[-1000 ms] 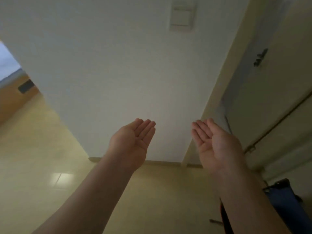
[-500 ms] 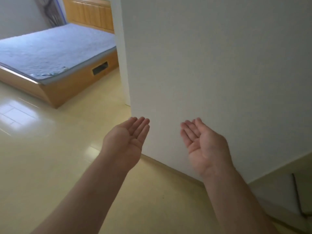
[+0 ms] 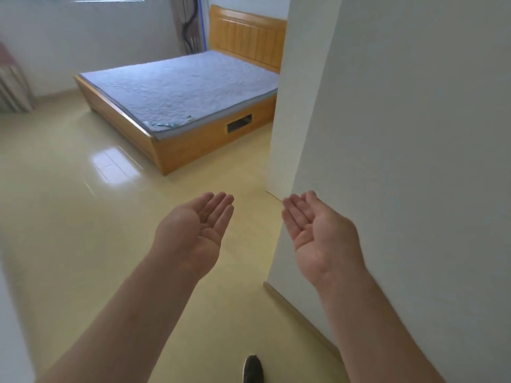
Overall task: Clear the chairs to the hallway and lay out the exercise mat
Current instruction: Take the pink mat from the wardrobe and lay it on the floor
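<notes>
My left hand [image 3: 197, 230] and my right hand [image 3: 318, 230] are both held out in front of me, palms up, fingers straight, holding nothing. The left hand hangs over the yellowish floor; the right hand is in front of a white wall corner. No chair and no exercise mat show in the head view.
A white wall corner [image 3: 387, 134] fills the right side. Beyond it stands a wooden bed [image 3: 193, 139] with a blue-grey mattress cover. Glossy tiled floor [image 3: 69, 203] stretches left. A striped object [image 3: 13, 89] stands at the far left. My shoe tip [image 3: 253, 369] shows at the bottom.
The view has swung left from the hallway wall, light switch and door to the bedroom opening; the bed has come fully into sight. Both hands stay palm up and empty.
</notes>
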Available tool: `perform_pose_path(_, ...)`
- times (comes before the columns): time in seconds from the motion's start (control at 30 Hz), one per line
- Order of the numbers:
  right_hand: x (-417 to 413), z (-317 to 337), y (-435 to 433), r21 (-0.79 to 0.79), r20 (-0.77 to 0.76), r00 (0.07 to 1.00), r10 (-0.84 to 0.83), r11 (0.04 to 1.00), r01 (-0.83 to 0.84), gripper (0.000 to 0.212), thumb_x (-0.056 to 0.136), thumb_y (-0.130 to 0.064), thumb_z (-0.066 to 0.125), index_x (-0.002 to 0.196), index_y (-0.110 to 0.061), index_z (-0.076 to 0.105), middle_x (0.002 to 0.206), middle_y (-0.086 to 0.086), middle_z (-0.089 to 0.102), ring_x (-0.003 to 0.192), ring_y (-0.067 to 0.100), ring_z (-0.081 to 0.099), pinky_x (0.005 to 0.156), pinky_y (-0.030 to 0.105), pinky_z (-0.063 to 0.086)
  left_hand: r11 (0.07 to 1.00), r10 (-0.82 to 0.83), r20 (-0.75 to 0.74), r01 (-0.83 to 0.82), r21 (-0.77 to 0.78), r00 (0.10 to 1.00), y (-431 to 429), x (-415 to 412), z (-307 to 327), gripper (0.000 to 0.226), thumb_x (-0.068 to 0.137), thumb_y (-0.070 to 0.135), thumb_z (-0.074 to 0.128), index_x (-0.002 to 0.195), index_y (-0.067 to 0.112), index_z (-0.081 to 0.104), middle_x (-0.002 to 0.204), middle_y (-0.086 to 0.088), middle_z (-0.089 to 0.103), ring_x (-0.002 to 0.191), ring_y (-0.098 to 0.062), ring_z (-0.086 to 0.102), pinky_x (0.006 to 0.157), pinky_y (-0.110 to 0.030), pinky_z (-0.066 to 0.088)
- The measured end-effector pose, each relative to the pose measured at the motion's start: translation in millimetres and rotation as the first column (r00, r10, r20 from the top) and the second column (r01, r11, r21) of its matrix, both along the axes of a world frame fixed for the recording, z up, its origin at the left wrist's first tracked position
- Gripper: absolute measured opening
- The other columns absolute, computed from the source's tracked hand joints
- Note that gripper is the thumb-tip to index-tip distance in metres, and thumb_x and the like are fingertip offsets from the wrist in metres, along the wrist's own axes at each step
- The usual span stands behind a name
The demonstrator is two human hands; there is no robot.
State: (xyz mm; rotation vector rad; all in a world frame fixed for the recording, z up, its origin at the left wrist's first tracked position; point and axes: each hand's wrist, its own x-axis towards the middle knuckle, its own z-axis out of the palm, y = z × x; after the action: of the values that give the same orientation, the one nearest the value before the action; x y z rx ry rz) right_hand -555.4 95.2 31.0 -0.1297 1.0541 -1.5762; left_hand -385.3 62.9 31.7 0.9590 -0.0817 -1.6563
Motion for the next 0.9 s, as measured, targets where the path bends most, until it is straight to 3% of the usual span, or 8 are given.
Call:
perform_pose_path(0.47,103.7,8.5,-253.8,-0.007,-0.019,0.965,0.261,0.965,-0.262,0.040,0.104,-0.012,0.056,0.141,0.001,0.050,0.112,0.014,0.069,0.108,0.025,0.070,0.088,0.033,0.060,0.971,0.240,0.002,-0.240,-0.015,0.971,-206.6,111.4,7.4,0.024,0.105,0.001,0.044,0.123,-0.009,0.056,0.119,-0.023,0.068,0.097,-0.033,0.073,0.083,-0.039,0.061)
perform_pose_path(0.73,189.1,4.5,-383.2,-0.029,-0.041,0.976,0.215,0.976,-0.216,0.039,0.104,-0.013,0.055,0.140,0.001,0.049,0.111,0.014,0.069,0.103,0.023,0.071,0.085,0.032,0.061,0.983,0.175,-0.038,-0.176,-0.040,0.984,-349.9,196.2,8.7,0.029,0.104,0.001,0.047,0.130,-0.009,0.054,0.117,-0.022,0.070,0.097,-0.032,0.073,0.080,-0.037,0.061)
perform_pose_path(0.9,216.8,9.2,-456.0,-0.037,-0.052,0.988,0.147,0.988,-0.149,0.040,0.104,-0.013,0.054,0.142,0.001,0.048,0.111,0.013,0.070,0.104,0.023,0.071,0.085,0.032,0.061,0.989,0.140,-0.058,-0.142,-0.034,0.988,-437.1,224.2,15.3,0.029,0.103,0.002,0.049,0.129,-0.009,0.055,0.112,-0.023,0.072,0.087,-0.031,0.077,0.071,-0.036,0.065)
